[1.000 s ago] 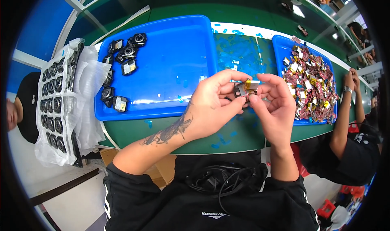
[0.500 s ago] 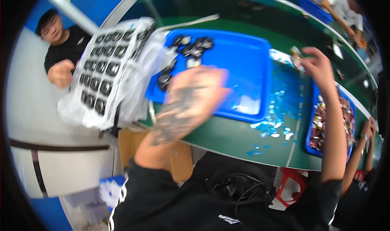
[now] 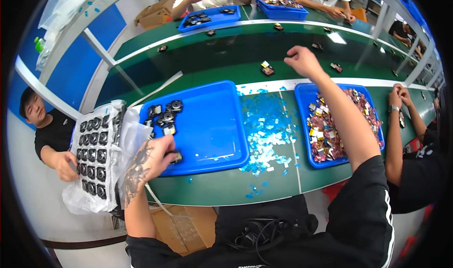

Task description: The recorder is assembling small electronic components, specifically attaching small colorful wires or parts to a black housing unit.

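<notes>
My left hand (image 3: 153,162) is at the near left corner of a large blue tray (image 3: 239,126). Its fingers are closed round a small black camera-like part (image 3: 176,157), mostly covered by the hand. Farther in, several similar black parts (image 3: 166,117) lie heaped at the tray's left side. My right hand (image 3: 304,61) reaches out over the dark green conveyor belt (image 3: 222,55). Its thumb and index finger look slightly apart, with nothing visible between them. Left of those fingertips, a small part with a yellow and white piece (image 3: 267,69) rests on the belt.
Blue film scraps (image 3: 269,140) litter the green table between the tray and a blue bin (image 3: 309,147) of small pinkish parts. At left, a co-worker's hand (image 3: 66,166) touches a wrapped stack of black parts (image 3: 94,147). Other people sit across the belt and at right.
My left hand has moved from over the tray to its near left corner, onto a black part. My right hand's fingertips now stand farther from the belt part. The view has shifted.
</notes>
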{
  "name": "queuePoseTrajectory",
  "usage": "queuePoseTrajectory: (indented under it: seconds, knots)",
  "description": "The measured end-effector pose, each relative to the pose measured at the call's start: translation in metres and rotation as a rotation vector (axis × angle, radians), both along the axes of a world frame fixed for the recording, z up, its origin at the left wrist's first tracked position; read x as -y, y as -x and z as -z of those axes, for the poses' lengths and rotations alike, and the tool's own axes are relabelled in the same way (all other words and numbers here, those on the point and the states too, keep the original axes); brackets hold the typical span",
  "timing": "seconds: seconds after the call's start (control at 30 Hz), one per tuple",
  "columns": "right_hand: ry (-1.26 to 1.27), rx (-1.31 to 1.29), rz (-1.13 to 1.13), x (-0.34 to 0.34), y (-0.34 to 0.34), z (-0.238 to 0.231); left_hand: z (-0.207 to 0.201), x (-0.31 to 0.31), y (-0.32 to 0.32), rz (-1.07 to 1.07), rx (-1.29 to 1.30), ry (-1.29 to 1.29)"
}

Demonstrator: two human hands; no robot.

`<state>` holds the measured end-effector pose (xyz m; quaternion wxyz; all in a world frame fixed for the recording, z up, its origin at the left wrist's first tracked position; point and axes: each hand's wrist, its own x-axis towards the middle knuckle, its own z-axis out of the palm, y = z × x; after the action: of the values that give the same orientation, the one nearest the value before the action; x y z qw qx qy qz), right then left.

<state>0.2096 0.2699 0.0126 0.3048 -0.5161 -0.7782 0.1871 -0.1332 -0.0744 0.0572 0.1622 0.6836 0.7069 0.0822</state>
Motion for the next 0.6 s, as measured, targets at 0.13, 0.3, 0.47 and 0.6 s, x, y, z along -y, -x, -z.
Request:
queuePoseTrajectory:
  seconds: [0.13, 0.3, 0.47, 0.6]
  knots:
    - [0.012, 0.089, -0.180, 0.054, -0.038, -0.048, 0.006, -0.034, -0.038, 0.104, 0.384, -0.372]
    - [0.080, 0.401, -0.424, 0.116, -0.083, -0.049, 0.028, -0.081, -0.104, -0.070, 1.534, -0.061]
    - [0.039, 0.449, -0.460, 0.157, -0.099, -0.045, 0.046, -0.085, -0.131, -0.115, 1.624, 0.082]
    - [0.041, 0.391, -0.430, 0.173, -0.102, -0.035, 0.059, -0.079, -0.128, -0.114, 1.567, 0.158]
